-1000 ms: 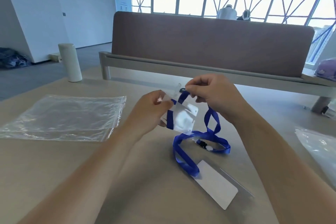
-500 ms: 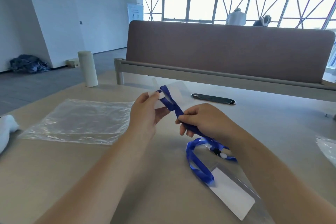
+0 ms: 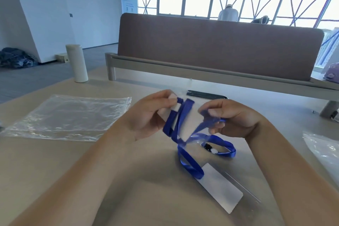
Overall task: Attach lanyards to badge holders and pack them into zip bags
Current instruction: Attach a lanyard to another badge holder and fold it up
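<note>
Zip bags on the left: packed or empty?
Empty. The zip bags lie flat on the table; only tabletop shows through the clear plastic.

left hand: bare, thumbnail trimmed short | right hand: bare, nails short | left forearm, right forearm: bare to lower frame edge

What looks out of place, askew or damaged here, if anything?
Nothing stands out. The left hand pinches the clear plastic badge holder, the right hand grips the blue fabric lanyard, whose slack rests across a corner of the white rectangular card. The clear plastic zip bags lie flat.
</note>
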A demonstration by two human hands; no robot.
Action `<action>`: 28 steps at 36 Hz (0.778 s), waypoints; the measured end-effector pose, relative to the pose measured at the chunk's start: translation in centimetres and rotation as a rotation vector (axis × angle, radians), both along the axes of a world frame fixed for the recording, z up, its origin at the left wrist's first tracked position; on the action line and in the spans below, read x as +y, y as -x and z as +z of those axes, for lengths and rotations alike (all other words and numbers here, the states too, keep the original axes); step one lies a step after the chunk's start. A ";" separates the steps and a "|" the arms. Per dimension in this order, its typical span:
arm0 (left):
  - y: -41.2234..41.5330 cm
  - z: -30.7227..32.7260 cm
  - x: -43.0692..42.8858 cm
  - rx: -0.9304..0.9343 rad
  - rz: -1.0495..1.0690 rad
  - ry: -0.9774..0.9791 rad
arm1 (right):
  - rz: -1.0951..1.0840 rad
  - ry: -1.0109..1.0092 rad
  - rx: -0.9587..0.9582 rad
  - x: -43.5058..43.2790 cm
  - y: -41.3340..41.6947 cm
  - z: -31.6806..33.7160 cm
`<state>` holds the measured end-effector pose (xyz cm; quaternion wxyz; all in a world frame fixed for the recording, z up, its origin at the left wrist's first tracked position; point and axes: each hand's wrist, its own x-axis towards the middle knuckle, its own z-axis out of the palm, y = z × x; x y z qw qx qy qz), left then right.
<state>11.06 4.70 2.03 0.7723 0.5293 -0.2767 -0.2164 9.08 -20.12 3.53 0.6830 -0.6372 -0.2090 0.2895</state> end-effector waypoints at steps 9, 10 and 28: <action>0.6 -0.3 -1.2 -0.291 0.054 -0.472 | -0.472 0.316 -0.221 1.3 0.5 2.3; 0.6 -0.4 -1.3 -0.323 0.093 -0.511 | -0.533 0.375 -0.270 1.8 0.4 2.4; -0.5 -0.5 -1.4 -0.238 0.620 -0.471 | -0.720 0.448 -0.432 7.3 1.2 3.7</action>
